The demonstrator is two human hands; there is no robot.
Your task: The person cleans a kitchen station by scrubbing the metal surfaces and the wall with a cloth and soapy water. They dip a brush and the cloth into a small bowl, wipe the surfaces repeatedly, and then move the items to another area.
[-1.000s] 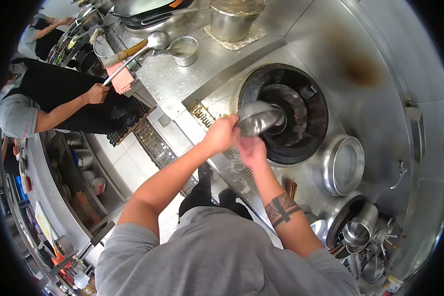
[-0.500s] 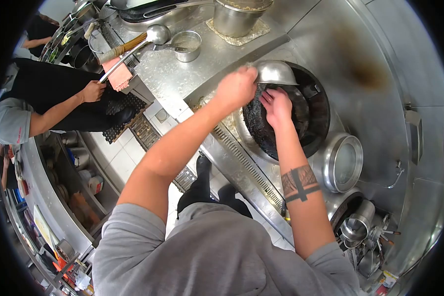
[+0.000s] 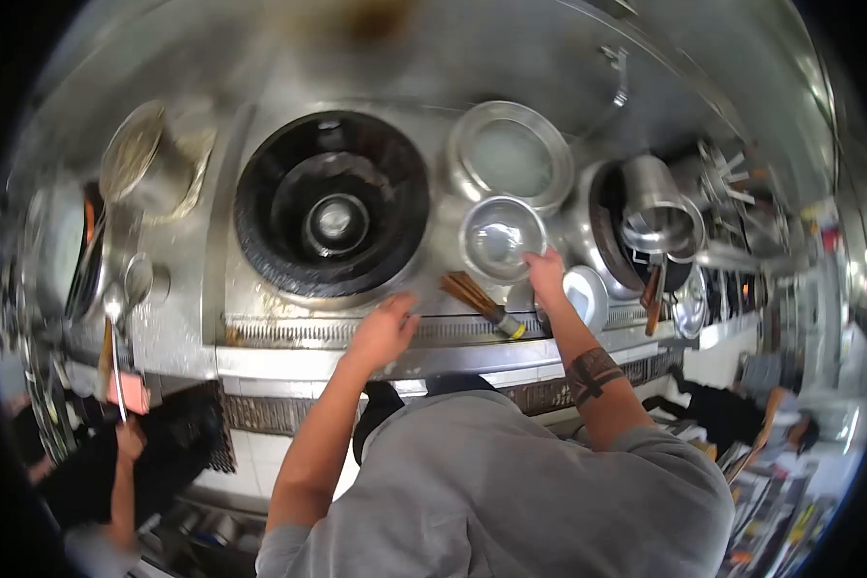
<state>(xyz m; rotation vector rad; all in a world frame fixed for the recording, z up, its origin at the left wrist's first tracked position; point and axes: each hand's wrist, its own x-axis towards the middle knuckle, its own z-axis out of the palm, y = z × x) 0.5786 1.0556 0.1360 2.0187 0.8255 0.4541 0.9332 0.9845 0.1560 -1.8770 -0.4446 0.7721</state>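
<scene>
My right hand (image 3: 546,273) grips the near right rim of a shiny metal bowl (image 3: 501,231), its thumb over the edge. The bowl sits just in front of a wide pot of cloudy liquid (image 3: 511,159), to the right of the black burner ring (image 3: 255,226). My left hand (image 3: 385,330) is over the counter's front, near the burner's lower right side. It holds nothing and its fingers are apart, slightly blurred. Between my hands lies a bamboo wok brush (image 3: 480,301) with a yellow band at its handle end.
A white dish (image 3: 586,297) stands right of my right hand. Further right are metal pots and ladles (image 3: 660,207). At left stand a tall metal pot (image 3: 149,164) and a small metal cup (image 3: 149,279). A co-worker's hand (image 3: 130,438) holds a long ladle (image 3: 117,356).
The view has turned right. The metal bowl, earlier tilted over the burner by my hands, is now right of the burner in my right hand. My left hand has come away from it.
</scene>
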